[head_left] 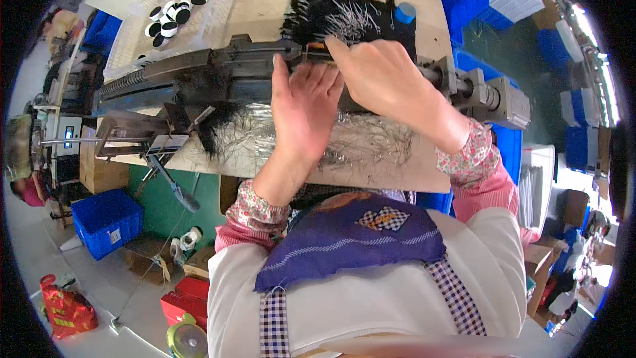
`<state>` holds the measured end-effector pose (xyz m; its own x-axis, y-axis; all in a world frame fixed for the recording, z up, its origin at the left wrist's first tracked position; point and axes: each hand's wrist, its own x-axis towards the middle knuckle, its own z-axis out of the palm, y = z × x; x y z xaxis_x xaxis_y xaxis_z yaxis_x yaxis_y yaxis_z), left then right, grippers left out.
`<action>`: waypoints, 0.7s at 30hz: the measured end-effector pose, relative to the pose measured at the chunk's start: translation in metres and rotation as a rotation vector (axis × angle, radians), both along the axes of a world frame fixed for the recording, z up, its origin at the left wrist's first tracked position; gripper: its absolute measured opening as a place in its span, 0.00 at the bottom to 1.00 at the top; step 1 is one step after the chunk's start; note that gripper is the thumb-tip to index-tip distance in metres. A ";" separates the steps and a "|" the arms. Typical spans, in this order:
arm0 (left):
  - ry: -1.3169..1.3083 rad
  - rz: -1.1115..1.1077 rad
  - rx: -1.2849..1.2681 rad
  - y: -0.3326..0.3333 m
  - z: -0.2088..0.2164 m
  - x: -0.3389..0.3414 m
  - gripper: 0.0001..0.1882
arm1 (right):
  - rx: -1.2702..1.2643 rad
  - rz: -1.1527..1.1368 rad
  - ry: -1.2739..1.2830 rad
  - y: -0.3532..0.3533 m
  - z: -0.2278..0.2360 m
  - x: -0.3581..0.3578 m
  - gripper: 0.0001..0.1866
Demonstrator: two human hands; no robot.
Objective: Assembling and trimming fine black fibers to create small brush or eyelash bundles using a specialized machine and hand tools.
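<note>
The left hand [303,116] is lying open in the head view, palm turned up, thumb standing apart and fingers reaching to the near side of the dark metal machine [255,63], with no hold on anything that shows; the right hand [389,74] is curling loosely above the machine's bar, its index finger pointing left beside a small orange piece [317,46], and whether it is gripping something beneath cannot be told. The machine is stretching across the tabletop [432,26]; it is looking heavy, rigid and hard-edged, so contact belongs on its smooth faces, clear of narrow gaps. Just beyond the hands, dark-bristled brushes [341,16] are lying heaped, probably light, soft at the bristles and springy along the thin stems, and best pinched by the bare metal ends. On the near side, loose wires [374,142] are spreading in a tangle, likely featherweight, slippery, easily bent and sharp-tipped; they are calling for a fingertip pinch along the shafts.
</note>
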<state>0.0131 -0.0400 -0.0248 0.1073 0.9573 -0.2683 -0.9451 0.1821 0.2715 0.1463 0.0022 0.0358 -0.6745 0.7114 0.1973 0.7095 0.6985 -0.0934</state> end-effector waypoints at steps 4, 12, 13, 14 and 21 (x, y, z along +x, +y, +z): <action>0.075 -0.058 -0.004 0.004 0.006 0.006 0.26 | 0.089 0.015 -0.047 0.007 -0.015 -0.004 0.11; 0.227 -0.023 0.071 0.002 -0.006 0.017 0.15 | -0.044 0.007 0.168 -0.019 -0.030 0.028 0.11; 0.274 -0.010 0.062 -0.003 -0.007 0.023 0.15 | -0.063 0.041 0.271 -0.034 -0.040 0.041 0.14; 0.321 0.001 0.056 -0.007 -0.011 0.029 0.15 | -0.151 -0.012 0.257 -0.050 -0.050 0.056 0.16; 0.365 -0.119 -0.198 -0.021 -0.038 0.071 0.21 | -0.407 -0.253 0.164 -0.104 -0.128 0.122 0.13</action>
